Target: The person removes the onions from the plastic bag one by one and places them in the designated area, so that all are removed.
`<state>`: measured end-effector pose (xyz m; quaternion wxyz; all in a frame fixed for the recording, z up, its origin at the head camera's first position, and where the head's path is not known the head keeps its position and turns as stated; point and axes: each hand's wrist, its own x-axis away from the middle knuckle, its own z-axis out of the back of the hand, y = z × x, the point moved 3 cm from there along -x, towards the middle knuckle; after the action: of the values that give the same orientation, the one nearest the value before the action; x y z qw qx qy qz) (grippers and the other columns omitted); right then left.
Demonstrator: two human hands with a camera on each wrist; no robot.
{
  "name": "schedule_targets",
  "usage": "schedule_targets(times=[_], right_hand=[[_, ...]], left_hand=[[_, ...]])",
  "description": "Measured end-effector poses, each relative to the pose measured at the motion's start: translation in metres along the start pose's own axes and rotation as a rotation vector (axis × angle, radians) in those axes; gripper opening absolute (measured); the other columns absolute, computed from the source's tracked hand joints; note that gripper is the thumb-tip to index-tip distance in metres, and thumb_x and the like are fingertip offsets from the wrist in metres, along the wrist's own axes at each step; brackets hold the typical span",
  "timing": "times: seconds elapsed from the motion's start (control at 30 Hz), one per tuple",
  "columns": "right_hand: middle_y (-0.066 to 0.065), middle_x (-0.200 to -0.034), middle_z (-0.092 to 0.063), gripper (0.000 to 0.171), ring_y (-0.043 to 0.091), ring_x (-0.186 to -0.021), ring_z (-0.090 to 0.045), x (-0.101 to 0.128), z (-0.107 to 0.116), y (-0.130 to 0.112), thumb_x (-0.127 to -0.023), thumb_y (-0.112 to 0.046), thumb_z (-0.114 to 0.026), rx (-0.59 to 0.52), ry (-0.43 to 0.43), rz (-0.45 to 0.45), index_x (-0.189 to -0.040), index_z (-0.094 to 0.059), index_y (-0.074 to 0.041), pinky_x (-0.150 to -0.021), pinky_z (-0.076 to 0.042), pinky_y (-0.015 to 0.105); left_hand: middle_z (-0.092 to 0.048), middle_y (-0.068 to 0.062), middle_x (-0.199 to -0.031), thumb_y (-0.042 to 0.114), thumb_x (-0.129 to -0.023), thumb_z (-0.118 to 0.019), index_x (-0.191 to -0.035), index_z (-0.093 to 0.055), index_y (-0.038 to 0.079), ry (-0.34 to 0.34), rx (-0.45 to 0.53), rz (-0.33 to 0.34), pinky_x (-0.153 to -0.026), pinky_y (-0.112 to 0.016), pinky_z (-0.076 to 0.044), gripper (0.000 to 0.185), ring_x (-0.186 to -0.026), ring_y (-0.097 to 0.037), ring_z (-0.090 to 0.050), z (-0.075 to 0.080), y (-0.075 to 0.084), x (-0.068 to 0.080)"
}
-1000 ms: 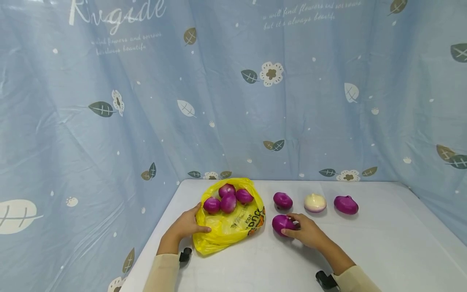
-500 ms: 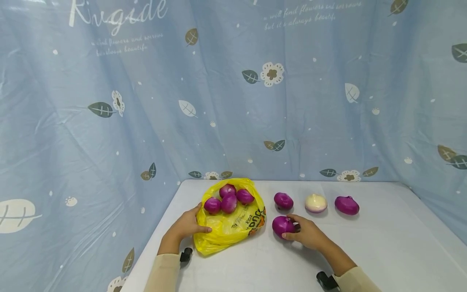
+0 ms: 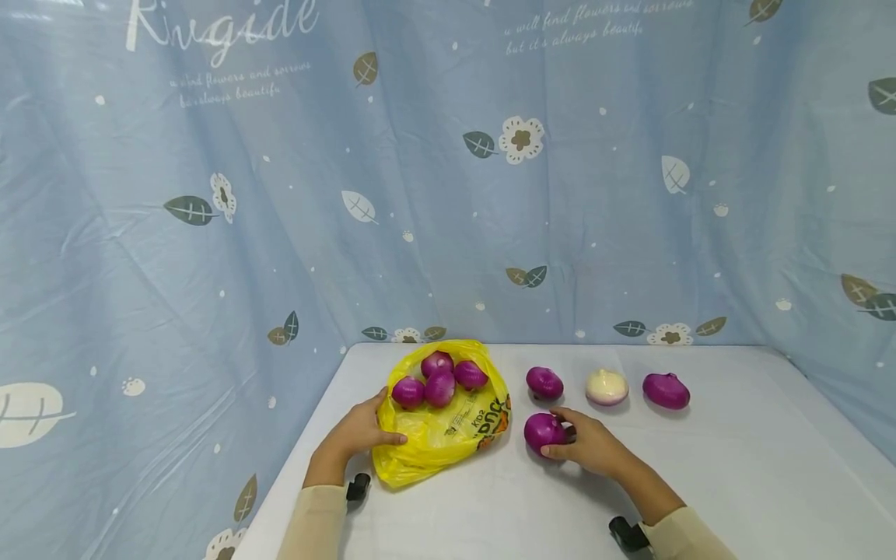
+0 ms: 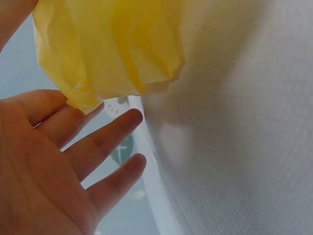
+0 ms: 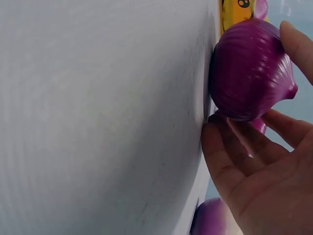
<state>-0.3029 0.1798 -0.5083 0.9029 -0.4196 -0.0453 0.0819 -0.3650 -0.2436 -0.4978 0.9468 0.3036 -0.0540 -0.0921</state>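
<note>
My left hand [image 3: 360,432] rests against the near left edge of a yellow plastic bag [image 3: 441,439], thumb laid over its rim. In the left wrist view the fingers [image 4: 105,139] are straight and spread under the bag's crumpled edge [image 4: 122,44]. Several purple onions [image 3: 439,385] lie in the bag's open mouth. To the right of the bag, my right hand [image 3: 595,447] grips a purple onion [image 3: 540,429] that sits on the white table [image 3: 700,482]. In the right wrist view the thumb and fingers [image 5: 234,147] curl round this onion [image 5: 249,73].
Behind the right hand stands a row of a purple onion [image 3: 544,383], a white onion [image 3: 606,386] and another purple onion [image 3: 666,390]. A blue patterned curtain [image 3: 210,233] closes the back and both sides of the table.
</note>
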Motion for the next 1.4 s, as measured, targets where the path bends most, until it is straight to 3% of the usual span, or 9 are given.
schedule_targets(times=[0.3,0.73,1.17,1.4], right_hand=[[0.008,-0.119,-0.061,0.082,0.029,-0.109,-0.059,-0.003,0.004,-0.007,-0.073,-0.040,-0.085,0.008,-0.002,0.051,-0.139,-0.051,-0.005,-0.091,-0.048,0.052],[0.011,-0.126,-0.059,0.078,0.031,-0.115,-0.055,-0.011,0.005,-0.020,-0.073,-0.041,-0.085,0.006,0.001,0.048,-0.137,-0.054,-0.008,-0.089,-0.052,0.047],[0.008,-0.130,-0.060,0.066,0.031,-0.122,-0.053,-0.026,0.007,-0.053,-0.076,-0.040,-0.082,0.104,0.009,0.104,-0.132,-0.060,-0.012,-0.098,-0.044,0.053],[0.006,-0.125,-0.062,0.064,0.029,-0.114,-0.058,-0.040,-0.001,-0.080,-0.078,-0.040,-0.081,0.073,-0.011,0.196,-0.130,-0.061,-0.009,-0.093,-0.049,0.050]], left_hand=[[-0.037,-0.012,-0.152,0.054,-0.063,-0.086,-0.154,-0.027,0.008,0.002,-0.013,0.016,-0.110,-0.053,-0.029,0.118,-0.137,-0.034,-0.036,0.000,0.001,0.001],[-0.037,-0.012,-0.152,0.053,-0.064,-0.086,-0.154,-0.027,0.008,0.003,-0.004,0.007,-0.110,-0.053,-0.029,0.117,-0.137,-0.034,-0.036,0.001,0.001,0.000],[-0.036,-0.011,-0.153,0.053,-0.064,-0.086,-0.154,-0.027,0.008,-0.005,0.019,0.015,-0.110,-0.053,-0.029,0.117,-0.137,-0.034,-0.036,-0.002,0.002,0.003],[-0.036,-0.010,-0.153,0.053,-0.064,-0.086,-0.154,-0.027,0.009,-0.005,0.011,0.014,-0.110,-0.053,-0.029,0.116,-0.138,-0.033,-0.035,0.000,0.003,0.001]])
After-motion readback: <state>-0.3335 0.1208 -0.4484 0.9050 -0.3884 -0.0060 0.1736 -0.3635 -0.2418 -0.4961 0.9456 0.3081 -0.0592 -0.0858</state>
